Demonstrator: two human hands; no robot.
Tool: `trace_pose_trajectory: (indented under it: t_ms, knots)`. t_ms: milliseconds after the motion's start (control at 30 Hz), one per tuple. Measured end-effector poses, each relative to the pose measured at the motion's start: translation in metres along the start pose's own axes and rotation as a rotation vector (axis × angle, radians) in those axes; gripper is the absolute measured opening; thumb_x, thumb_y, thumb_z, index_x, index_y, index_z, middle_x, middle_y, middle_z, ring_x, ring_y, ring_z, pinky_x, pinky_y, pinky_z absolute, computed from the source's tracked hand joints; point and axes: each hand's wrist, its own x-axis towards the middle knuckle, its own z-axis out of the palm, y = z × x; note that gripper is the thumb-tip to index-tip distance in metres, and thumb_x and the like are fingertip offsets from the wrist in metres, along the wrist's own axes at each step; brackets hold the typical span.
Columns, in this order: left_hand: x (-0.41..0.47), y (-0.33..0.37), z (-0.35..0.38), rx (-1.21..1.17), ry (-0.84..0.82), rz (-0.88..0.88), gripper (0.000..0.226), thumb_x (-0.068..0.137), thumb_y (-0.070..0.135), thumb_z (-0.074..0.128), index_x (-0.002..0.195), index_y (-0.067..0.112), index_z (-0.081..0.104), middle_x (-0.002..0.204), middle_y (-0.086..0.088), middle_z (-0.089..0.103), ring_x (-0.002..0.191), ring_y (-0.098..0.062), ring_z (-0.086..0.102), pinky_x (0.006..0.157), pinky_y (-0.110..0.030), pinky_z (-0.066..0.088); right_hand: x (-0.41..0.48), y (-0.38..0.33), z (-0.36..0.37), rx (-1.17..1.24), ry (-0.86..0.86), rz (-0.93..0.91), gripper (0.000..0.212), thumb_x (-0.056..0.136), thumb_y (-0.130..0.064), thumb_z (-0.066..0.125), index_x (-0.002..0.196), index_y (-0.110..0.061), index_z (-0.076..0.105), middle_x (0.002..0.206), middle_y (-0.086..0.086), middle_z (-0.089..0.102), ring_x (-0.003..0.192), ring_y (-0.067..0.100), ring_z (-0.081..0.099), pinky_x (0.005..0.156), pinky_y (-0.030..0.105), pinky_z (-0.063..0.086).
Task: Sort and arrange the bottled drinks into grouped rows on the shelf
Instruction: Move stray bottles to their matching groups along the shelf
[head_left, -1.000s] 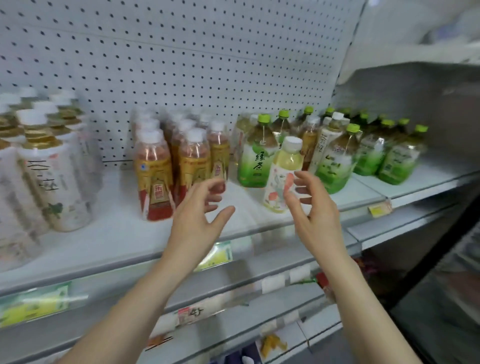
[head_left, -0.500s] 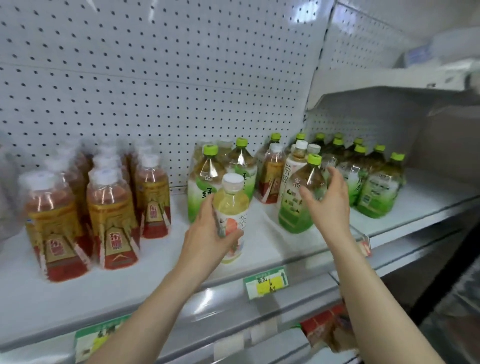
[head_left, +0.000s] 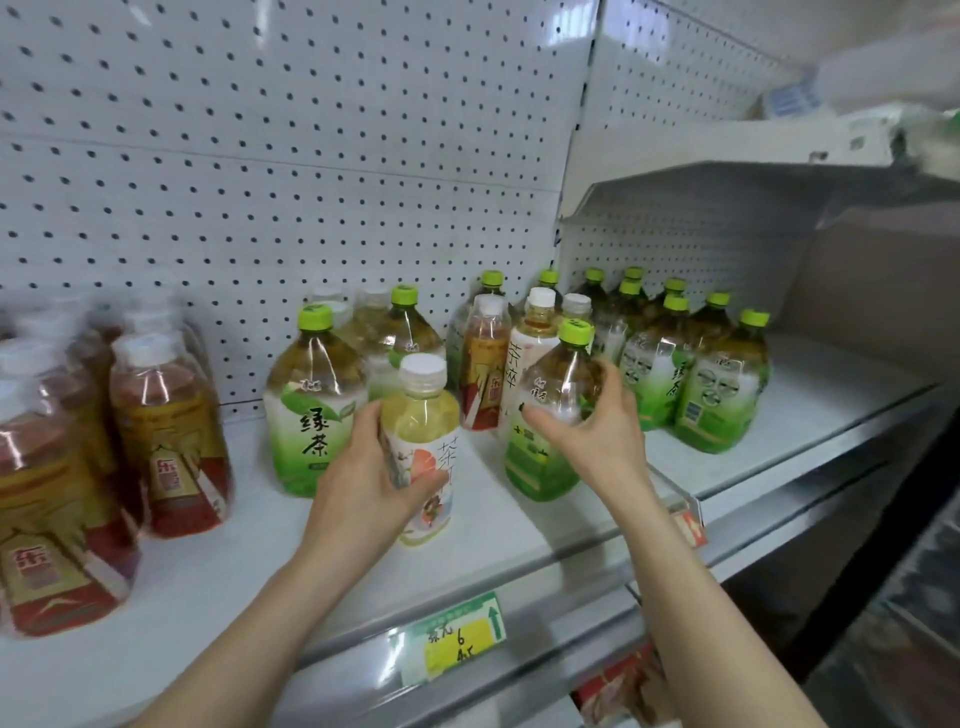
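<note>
— While we look down at the shelf (head_left: 519, 525), what have our hands got hold of?

— Our left hand (head_left: 363, 478) is wrapped around the white-capped yellow tea bottle (head_left: 423, 447), fingers (head_left: 410, 480) curled across its flowered label. The bottle stands upright near the front edge of the shelf, base on the white surface as far as we can tell.

— And the right?

— Our right hand (head_left: 597, 431) is closed on the green-capped bottle (head_left: 558, 410) just to the right of the yellow one, thumb on the near side of its shoulder and fingers around the far side. That bottle tilts a little leftward; we cannot tell whether its base is on the shelf or just off it.

— What surrounds them?

— Just left of the yellow bottle stands a large green tea bottle (head_left: 311, 405), with more bottles behind it. Between and behind our two hands we see a red-labelled tea bottle (head_left: 485, 364) and a tall white-labelled bottle (head_left: 530, 353). To the right, a cluster of green tea bottles (head_left: 722, 384) fills the neighbouring section against the pegboard (head_left: 285, 171).

— And far left?

— Shrink-wrapped packs of red tea (head_left: 166, 431), blurred, sit well apart from what we hold. A green and yellow price tag (head_left: 452, 639) hangs on the shelf's front rail below our left wrist.
</note>
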Motion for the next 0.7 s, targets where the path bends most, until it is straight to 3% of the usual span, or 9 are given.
trace_pose_trajectory:
  t_ms: [200, 300, 367, 500, 600, 700]
  knots:
    - [0.016, 0.01, 0.05, 0.014, 0.086, -0.044, 0.076, 0.064, 0.038, 0.088, 0.117, 0.051, 0.035, 0.1, 0.031, 0.058, 0.094, -0.011, 0.063, 0.073, -0.029, 0.046, 0.021, 0.042, -0.039, 0.074, 0.013, -0.076, 0.107, 0.059, -0.067, 0.079, 0.146, -0.038, 0.025, 0.146, 0.002, 0.042, 0.129, 0.023, 0.045, 0.099, 0.043, 0.04]
    - [0.019, 0.026, 0.078, 0.019, 0.119, -0.055, 0.077, 0.064, 0.038, 0.087, 0.117, 0.055, 0.035, 0.1, 0.038, 0.056, 0.096, -0.008, 0.062, 0.072, -0.024, 0.046, 0.044, 0.07, -0.069, 0.054, 0.026, -0.066, 0.107, 0.06, -0.07, 0.077, 0.146, -0.041, 0.021, 0.15, 0.005, 0.037, 0.132, 0.028, 0.043, 0.103, 0.049, 0.041]
    - [0.022, 0.037, 0.095, 0.032, 0.151, -0.064, 0.077, 0.065, 0.038, 0.087, 0.123, 0.048, 0.038, 0.105, 0.032, 0.059, 0.1, -0.011, 0.062, 0.077, -0.029, 0.049, 0.062, 0.089, -0.085, 0.028, 0.034, -0.067, 0.108, 0.062, -0.068, 0.078, 0.148, -0.038, 0.02, 0.152, 0.007, 0.034, 0.135, 0.031, 0.041, 0.105, 0.055, 0.041]
    - [0.024, 0.048, 0.119, 0.045, 0.233, -0.096, 0.078, 0.065, 0.038, 0.086, 0.127, 0.044, 0.038, 0.112, 0.019, 0.063, 0.104, -0.017, 0.064, 0.085, -0.04, 0.052, 0.085, 0.116, -0.095, 0.021, -0.013, -0.086, 0.108, 0.066, -0.065, 0.079, 0.15, -0.033, 0.019, 0.152, 0.01, 0.036, 0.135, 0.033, 0.042, 0.103, 0.051, 0.04]
    - [0.023, 0.05, 0.126, 0.06, 0.298, -0.119, 0.08, 0.067, 0.039, 0.086, 0.129, 0.045, 0.037, 0.108, 0.023, 0.059, 0.104, -0.016, 0.062, 0.085, -0.038, 0.051, 0.09, 0.122, -0.095, 0.027, -0.035, -0.138, 0.107, 0.068, -0.064, 0.078, 0.151, -0.032, 0.018, 0.15, 0.011, 0.037, 0.134, 0.033, 0.042, 0.103, 0.049, 0.039]
    - [0.023, 0.051, 0.127, 0.085, 0.325, -0.146, 0.08, 0.067, 0.041, 0.085, 0.129, 0.048, 0.036, 0.102, 0.037, 0.054, 0.102, -0.012, 0.06, 0.081, -0.034, 0.048, 0.083, 0.119, -0.096, -0.016, -0.043, -0.153, 0.106, 0.074, -0.059, 0.076, 0.153, -0.025, 0.013, 0.154, 0.015, 0.028, 0.139, 0.037, 0.034, 0.106, 0.051, 0.037]
